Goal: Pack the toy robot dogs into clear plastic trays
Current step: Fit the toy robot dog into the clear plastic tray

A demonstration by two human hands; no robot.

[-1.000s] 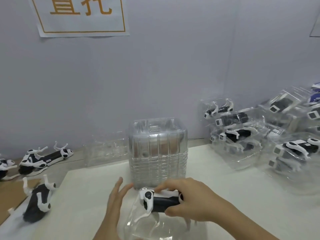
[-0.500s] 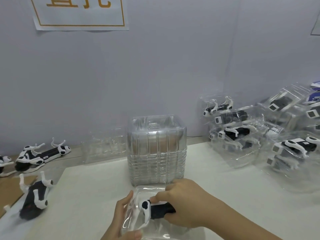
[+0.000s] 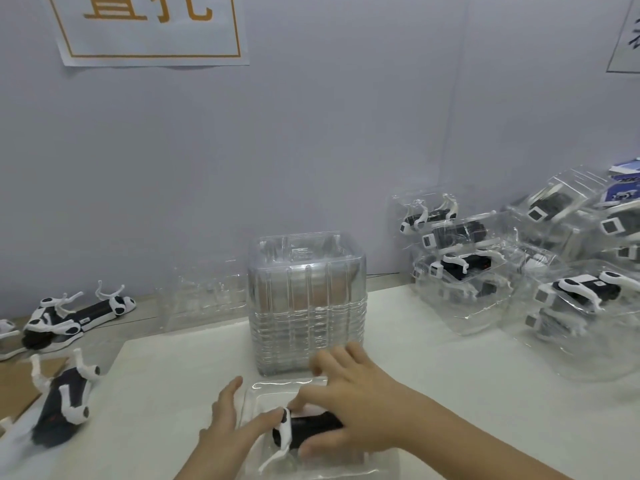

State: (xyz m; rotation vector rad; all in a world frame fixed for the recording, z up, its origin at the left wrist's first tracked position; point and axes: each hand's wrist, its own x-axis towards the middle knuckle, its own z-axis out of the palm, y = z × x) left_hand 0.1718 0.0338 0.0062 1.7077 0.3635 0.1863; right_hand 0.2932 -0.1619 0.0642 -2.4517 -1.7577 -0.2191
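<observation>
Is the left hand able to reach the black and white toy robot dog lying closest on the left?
Probably yes. The left hand rests open by the clear plastic tray, and only bare white table lies between it and that black and white toy robot dog.

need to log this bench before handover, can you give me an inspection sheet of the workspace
surface: white tabletop.
job's things: toy dog held in the clear tray at the front; stack of empty trays behind it; loose dogs at left; packed trays piled at right.
clutter: brown cardboard at the left edge; one loose tray by the wall.
grips: right hand grips the toy dog; left hand rests at the tray's left rim, thumb at the dog's head.
cables: nothing seen.
surroundings: pale wall; paper sign with orange characters; blue printed boxes far right.
</observation>
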